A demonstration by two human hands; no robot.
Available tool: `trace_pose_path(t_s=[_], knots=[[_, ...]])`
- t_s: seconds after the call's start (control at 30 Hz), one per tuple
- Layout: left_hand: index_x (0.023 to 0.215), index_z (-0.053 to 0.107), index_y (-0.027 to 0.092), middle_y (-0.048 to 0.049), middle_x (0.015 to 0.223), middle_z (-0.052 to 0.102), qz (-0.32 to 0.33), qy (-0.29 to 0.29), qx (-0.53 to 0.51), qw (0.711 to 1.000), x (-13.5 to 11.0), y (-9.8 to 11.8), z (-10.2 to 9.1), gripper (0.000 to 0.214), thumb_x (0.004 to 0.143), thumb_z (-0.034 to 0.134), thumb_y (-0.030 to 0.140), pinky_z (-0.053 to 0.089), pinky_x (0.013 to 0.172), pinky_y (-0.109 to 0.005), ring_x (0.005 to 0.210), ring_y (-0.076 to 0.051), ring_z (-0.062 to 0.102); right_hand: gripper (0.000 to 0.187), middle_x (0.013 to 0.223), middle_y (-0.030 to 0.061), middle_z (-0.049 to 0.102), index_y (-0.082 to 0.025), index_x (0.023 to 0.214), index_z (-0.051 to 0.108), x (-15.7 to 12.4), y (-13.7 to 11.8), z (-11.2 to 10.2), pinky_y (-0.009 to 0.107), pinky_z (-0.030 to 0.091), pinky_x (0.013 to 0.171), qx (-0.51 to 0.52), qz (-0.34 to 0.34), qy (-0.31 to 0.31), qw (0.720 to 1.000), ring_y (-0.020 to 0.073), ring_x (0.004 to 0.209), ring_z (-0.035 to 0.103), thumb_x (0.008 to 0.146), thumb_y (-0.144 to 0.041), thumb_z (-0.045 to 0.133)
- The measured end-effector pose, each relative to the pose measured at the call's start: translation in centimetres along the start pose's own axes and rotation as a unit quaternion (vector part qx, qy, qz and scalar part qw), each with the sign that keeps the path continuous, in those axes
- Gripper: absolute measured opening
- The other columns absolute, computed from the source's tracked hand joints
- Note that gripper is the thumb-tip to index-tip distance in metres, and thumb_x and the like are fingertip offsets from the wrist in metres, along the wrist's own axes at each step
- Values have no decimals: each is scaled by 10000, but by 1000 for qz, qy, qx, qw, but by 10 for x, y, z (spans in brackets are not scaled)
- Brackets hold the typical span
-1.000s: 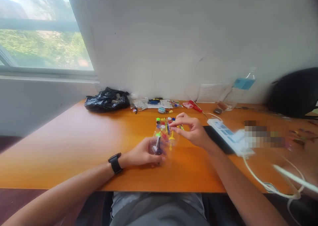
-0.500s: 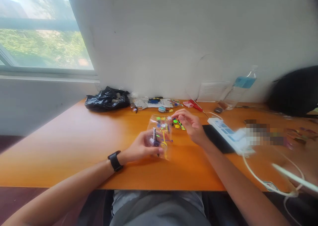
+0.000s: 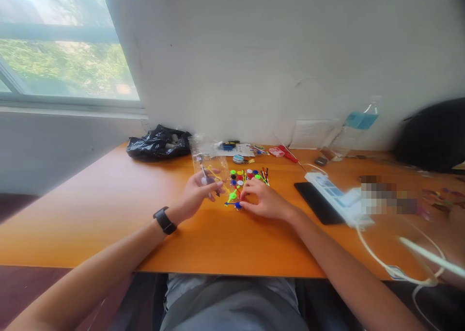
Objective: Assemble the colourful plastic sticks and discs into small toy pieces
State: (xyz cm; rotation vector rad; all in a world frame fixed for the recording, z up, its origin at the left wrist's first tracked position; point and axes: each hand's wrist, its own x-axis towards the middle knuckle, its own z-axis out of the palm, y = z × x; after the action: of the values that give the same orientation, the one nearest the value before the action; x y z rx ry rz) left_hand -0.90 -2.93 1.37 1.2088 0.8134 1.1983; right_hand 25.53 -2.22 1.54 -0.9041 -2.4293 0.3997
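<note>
My left hand (image 3: 198, 191), with a black watch on the wrist, grips a clear plastic bag (image 3: 209, 159) that stands tilted up and holds a few thin coloured sticks. My right hand (image 3: 262, 201) rests on the orange table (image 3: 109, 210) with its fingers curled, the tips pinching at a blue stick piece (image 3: 235, 204) next to a green one. Just beyond both hands lies a cluster of small coloured discs and sticks (image 3: 250, 175) in red, yellow, green, blue and white.
A black plastic bag (image 3: 158, 144) lies at the back left by the wall. Small tools and papers (image 3: 232, 149) line the wall. A black phone (image 3: 317, 202), a white power strip (image 3: 332, 193) with cables and a water bottle (image 3: 350, 132) sit to the right.
My left hand moved left and up, lifting the clear bag; coloured pieces that were in it now lie on the table. My right hand dropped down to the blue piece.
</note>
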Motion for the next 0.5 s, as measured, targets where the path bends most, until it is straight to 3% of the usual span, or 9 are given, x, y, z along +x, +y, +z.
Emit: trace_pose_path(t_s=[0.27, 0.5], knots=[[1191, 640, 161, -58, 900, 758, 2, 4, 30, 1000, 2, -6, -3, 543, 781, 908, 395, 504, 540, -177, 764, -166, 753, 64, 969, 70, 673, -219, 859, 719, 0, -2, 8, 383, 500, 851, -7, -5, -32, 999, 246, 971, 599, 914, -220, 752], [1189, 638, 156, -57, 878, 755, 1, 7, 31, 999, 1, -4, -2, 553, 774, 914, 395, 502, 532, -178, 746, -167, 752, 91, 915, 55, 704, -218, 823, 699, 1, -5, 3, 370, 488, 861, 49, -16, -3, 999, 233, 938, 614, 903, -196, 736]])
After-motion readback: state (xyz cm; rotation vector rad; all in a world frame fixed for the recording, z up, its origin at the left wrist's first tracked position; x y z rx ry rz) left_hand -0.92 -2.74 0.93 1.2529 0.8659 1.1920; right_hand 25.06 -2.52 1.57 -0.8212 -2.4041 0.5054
